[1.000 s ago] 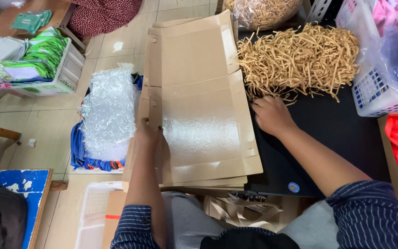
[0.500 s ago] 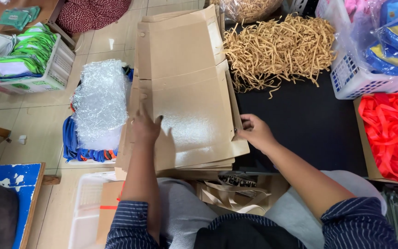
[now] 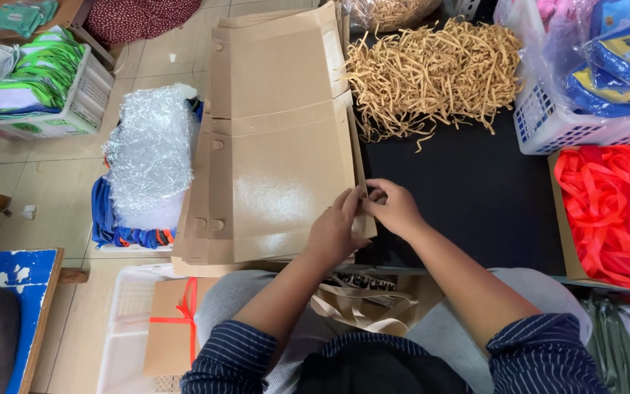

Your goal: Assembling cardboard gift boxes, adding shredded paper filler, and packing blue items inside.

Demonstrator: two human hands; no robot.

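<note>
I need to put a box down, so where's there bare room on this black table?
The black tabletop is bare between the shredded paper above, the tray of red ribbon to the right and the right hand. The left side is crowded with flat cardboard sheets.

Both forearms reach forward from dark pin-striped sleeves pushed up near the elbows, converging at the right edge of the flat cardboard stack (image 3: 278, 175). Left hand (image 3: 337, 230) lies palm down on that stack's near right corner, fingers angled toward the edge — thumb side facing the other hand. Right hand (image 3: 394, 208) sits just right of that corner, fingers curled inward, fingertips meeting the left hand's — pinching at the edge.
</note>
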